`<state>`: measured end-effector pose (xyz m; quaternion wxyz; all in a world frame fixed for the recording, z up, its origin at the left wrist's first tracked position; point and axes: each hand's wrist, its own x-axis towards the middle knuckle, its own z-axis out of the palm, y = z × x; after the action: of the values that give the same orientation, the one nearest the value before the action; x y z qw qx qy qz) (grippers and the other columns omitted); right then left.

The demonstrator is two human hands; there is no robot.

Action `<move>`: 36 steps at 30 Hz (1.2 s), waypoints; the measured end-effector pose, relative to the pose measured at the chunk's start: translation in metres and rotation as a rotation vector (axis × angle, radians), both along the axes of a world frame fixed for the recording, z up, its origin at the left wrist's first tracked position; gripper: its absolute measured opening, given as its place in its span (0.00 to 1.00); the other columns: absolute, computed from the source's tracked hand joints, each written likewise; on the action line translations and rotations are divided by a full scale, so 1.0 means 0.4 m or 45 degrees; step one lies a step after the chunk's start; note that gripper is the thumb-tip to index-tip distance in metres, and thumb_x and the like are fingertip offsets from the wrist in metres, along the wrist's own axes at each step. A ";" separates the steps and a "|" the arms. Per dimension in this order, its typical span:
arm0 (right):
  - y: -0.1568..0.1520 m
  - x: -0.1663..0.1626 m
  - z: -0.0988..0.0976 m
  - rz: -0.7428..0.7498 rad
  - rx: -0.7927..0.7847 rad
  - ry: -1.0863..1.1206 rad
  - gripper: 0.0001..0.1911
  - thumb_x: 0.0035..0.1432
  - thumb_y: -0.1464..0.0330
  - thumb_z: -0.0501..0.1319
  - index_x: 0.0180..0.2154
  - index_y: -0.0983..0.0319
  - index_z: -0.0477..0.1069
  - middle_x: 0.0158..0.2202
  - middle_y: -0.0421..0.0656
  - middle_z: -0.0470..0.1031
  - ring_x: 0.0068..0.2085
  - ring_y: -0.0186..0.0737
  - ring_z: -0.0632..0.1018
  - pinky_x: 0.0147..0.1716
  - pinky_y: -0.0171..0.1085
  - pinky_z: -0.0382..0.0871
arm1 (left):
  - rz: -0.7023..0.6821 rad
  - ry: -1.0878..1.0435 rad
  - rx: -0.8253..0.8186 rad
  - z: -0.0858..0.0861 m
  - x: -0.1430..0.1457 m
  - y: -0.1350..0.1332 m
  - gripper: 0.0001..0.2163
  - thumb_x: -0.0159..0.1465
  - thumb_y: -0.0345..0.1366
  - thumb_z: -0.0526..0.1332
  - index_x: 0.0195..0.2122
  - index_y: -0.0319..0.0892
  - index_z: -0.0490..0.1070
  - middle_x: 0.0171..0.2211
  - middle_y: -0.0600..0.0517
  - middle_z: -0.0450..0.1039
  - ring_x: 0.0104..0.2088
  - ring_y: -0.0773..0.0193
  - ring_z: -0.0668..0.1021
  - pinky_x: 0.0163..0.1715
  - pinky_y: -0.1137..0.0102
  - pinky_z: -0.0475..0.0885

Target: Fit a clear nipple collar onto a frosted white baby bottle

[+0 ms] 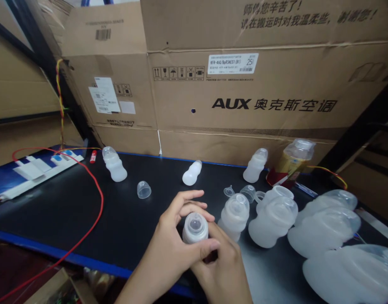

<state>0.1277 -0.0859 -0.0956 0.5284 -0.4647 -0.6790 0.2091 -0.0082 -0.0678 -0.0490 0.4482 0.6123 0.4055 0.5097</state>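
A small translucent white bottle [195, 228] with its nipple cap pointing at me is gripped by both hands over the black table [70, 215]. My left hand [176, 236] wraps the bottle from the left, thumb across its lower front and fingers curled over the top. My right hand [222, 261] holds the bottle's base from below and the right. Just right of it stand two more capped bottles [234, 215] [273, 219].
Loose bottles [114, 164] [192, 173] [255, 165] lie near the back edge, with a clear cap [144, 189] and small caps [247, 192]. Large bottles [323, 230] crowd the right. A jar [292, 162], red wire [97, 198], power strip [39, 169] and cardboard boxes [244, 97] surround.
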 end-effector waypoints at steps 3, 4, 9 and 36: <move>-0.001 0.000 0.003 0.017 -0.039 -0.003 0.18 0.60 0.68 0.64 0.52 0.54 0.81 0.40 0.39 0.84 0.38 0.42 0.86 0.36 0.35 0.76 | 0.080 -0.021 0.037 -0.010 -0.018 0.003 0.38 0.51 0.36 0.83 0.62 0.60 0.71 0.47 0.59 0.79 0.55 0.58 0.80 0.59 0.63 0.68; -0.001 0.000 0.002 0.020 -0.044 0.001 0.20 0.59 0.69 0.64 0.53 0.53 0.81 0.41 0.39 0.85 0.38 0.43 0.86 0.37 0.35 0.76 | 0.085 -0.039 0.044 -0.014 -0.025 0.004 0.38 0.51 0.38 0.83 0.61 0.61 0.71 0.46 0.60 0.77 0.54 0.59 0.79 0.57 0.64 0.68; -0.005 0.005 -0.006 0.009 -0.113 -0.002 0.21 0.60 0.66 0.65 0.55 0.54 0.81 0.39 0.40 0.85 0.34 0.43 0.83 0.26 0.34 0.70 | -0.158 -0.096 -0.048 -0.007 -0.065 0.021 0.38 0.53 0.45 0.84 0.62 0.59 0.70 0.45 0.58 0.82 0.57 0.56 0.79 0.60 0.63 0.66; -0.007 0.005 -0.009 0.022 -0.134 0.028 0.14 0.62 0.64 0.69 0.50 0.56 0.82 0.36 0.40 0.83 0.23 0.36 0.73 0.21 0.35 0.63 | -0.253 -0.260 -0.086 0.053 -0.046 0.020 0.32 0.58 0.34 0.82 0.60 0.52 0.72 0.38 0.60 0.84 0.49 0.64 0.88 0.62 0.68 0.75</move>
<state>0.1297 -0.0887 -0.0990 0.5088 -0.4838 -0.6653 0.2540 -0.0264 -0.0599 -0.0276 0.5556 0.5789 0.3121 0.5087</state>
